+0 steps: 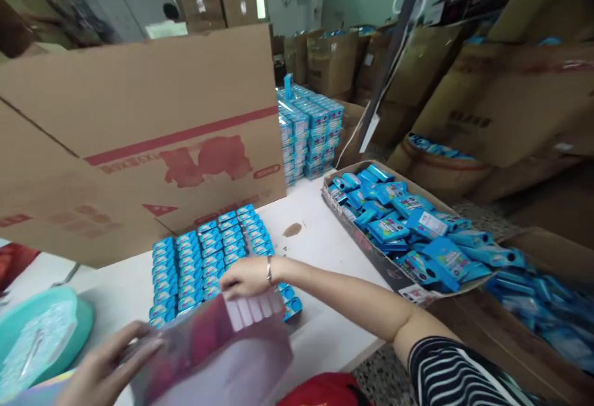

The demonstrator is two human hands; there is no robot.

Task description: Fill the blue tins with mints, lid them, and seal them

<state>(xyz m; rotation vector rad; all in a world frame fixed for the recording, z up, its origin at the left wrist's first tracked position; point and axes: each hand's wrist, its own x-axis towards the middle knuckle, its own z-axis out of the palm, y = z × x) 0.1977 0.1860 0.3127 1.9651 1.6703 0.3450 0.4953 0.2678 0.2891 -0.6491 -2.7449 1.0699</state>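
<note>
A glossy pink and purple piece of packaging [208,344], blurred by motion, is tilted in front of me over the table's near edge. White segments [257,311] form a ribbed row along its upper right. My left hand [109,359] grips its left end between thumb and fingers. From the right, my right hand [248,276] reaches across with curled fingers closed on its top edge beside the white segments. Just beyond stand several columns of small blue boxes [211,251], partly hidden by my right hand and the packaging.
A large cardboard carton [139,146] stands behind the columns. Stacked blue packs [309,133] are at the back. To the right, a shallow carton [357,233] holds loose blue boxes [394,226]. A turquoise basin [81,316] sits at left. A dark post [394,47] rises behind the table.
</note>
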